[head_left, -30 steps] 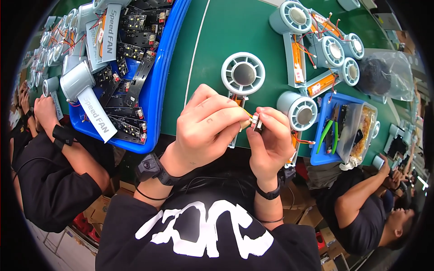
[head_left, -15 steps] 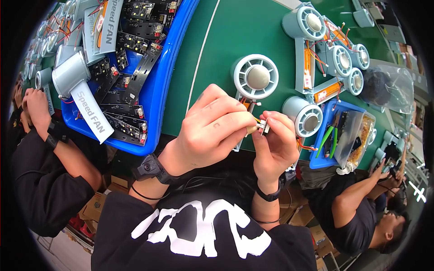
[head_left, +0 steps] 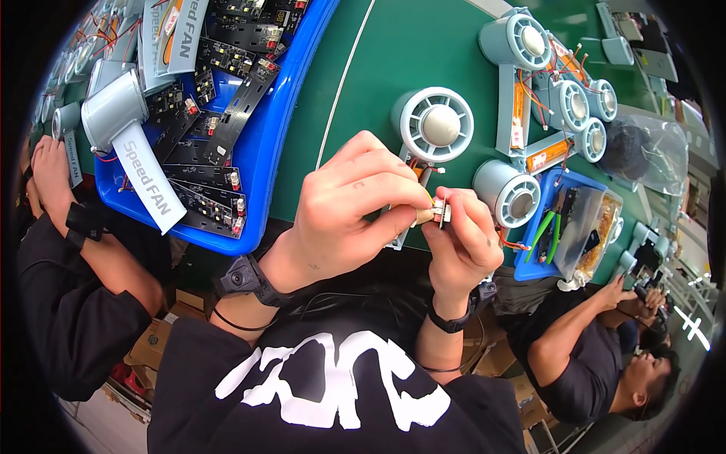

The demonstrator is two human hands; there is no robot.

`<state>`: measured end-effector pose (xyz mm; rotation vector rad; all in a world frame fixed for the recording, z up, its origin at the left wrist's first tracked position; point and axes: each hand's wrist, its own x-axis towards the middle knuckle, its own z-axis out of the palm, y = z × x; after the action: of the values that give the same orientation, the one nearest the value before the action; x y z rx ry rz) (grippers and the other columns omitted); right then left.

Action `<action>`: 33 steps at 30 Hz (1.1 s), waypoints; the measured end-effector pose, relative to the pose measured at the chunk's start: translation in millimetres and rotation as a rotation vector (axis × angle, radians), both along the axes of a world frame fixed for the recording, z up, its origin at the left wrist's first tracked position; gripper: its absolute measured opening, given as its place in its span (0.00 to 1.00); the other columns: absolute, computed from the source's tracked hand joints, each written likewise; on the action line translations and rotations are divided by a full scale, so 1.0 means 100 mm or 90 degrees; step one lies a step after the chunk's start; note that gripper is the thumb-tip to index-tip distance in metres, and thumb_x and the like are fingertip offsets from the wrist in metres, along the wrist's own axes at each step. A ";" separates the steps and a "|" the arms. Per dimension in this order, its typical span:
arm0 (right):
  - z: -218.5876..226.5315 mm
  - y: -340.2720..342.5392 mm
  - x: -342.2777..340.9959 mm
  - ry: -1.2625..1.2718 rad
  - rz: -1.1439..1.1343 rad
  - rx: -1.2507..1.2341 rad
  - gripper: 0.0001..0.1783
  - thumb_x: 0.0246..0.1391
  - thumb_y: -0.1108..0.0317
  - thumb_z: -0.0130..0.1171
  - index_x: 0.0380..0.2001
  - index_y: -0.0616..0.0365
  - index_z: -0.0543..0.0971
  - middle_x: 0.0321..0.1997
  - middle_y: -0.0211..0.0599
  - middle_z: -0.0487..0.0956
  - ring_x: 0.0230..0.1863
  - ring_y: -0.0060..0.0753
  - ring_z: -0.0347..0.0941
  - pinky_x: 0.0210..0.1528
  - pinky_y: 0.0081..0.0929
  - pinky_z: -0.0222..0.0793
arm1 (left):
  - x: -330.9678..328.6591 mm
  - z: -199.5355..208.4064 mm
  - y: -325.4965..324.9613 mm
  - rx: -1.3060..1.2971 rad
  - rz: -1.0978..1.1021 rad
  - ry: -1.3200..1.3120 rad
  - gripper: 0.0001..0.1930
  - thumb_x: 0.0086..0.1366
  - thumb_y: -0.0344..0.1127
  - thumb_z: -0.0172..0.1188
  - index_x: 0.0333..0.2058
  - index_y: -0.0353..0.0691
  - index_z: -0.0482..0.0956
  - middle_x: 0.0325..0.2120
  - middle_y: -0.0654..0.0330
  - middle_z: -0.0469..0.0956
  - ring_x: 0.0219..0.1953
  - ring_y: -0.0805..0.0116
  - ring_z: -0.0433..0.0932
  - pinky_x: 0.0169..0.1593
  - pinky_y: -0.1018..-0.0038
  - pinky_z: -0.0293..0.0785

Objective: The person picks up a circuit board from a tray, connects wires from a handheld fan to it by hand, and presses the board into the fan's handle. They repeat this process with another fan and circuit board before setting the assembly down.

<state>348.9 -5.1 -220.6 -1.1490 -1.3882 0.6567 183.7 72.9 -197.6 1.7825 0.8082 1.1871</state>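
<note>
My left hand (head_left: 352, 198) is closed, its thumb and forefinger pinching a small pale connector (head_left: 424, 216) with a thin yellow wire. Against it, in my closed right hand (head_left: 470, 240), is a small circuit board (head_left: 444, 213) seen nearly edge-on, with a white socket on it. The connector and the socket meet between my fingertips; whether they are fully joined I cannot tell. Just behind the hands lies a light-blue handheld fan (head_left: 439, 125) with a round grille, its handle partly covered by my left hand.
On the left, a blue tray (head_left: 261, 204) holds black circuit boards (head_left: 240, 113), with another fan (head_left: 144, 166) across its edge. Several fans with exposed orange batteries (head_left: 546, 157) lie at the right, beside a blue bin (head_left: 535, 266) with green-handled pliers (head_left: 555, 238). Co-workers sit on both sides.
Both hands keep their pinch and stay close together, with the right fingers shifting slightly round the board. The whole view has tilted a little.
</note>
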 end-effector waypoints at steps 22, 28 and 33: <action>0.60 0.16 -0.05 -0.122 0.051 -0.053 0.24 0.44 0.82 0.68 0.49 0.64 0.83 0.44 0.46 0.83 0.38 0.41 0.80 0.41 0.30 0.75 | -0.08 -0.04 0.03 0.067 0.020 -0.081 0.11 0.51 0.23 0.71 0.35 0.40 0.87 0.33 0.61 0.84 0.36 0.63 0.76 0.41 0.70 0.72; 0.87 0.36 -0.10 -0.175 -0.066 -0.100 0.26 0.43 0.81 0.69 0.50 0.62 0.82 0.40 0.44 0.83 0.38 0.42 0.80 0.40 0.30 0.76 | -0.05 0.06 -0.14 0.038 0.114 -0.095 0.12 0.50 0.23 0.69 0.36 0.36 0.85 0.29 0.59 0.82 0.33 0.62 0.76 0.37 0.70 0.73; 0.85 0.27 -0.14 -0.260 -0.136 -0.189 0.22 0.51 0.84 0.66 0.51 0.66 0.80 0.38 0.33 0.82 0.41 0.18 0.78 0.42 0.16 0.73 | -0.07 0.08 -0.18 0.090 0.056 -0.027 0.12 0.50 0.20 0.65 0.36 0.33 0.84 0.27 0.56 0.79 0.30 0.62 0.76 0.33 0.70 0.72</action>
<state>334.6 22.1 -135.9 -1.7144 -1.5076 0.5011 176.6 55.0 -189.4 1.8444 0.8021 1.3649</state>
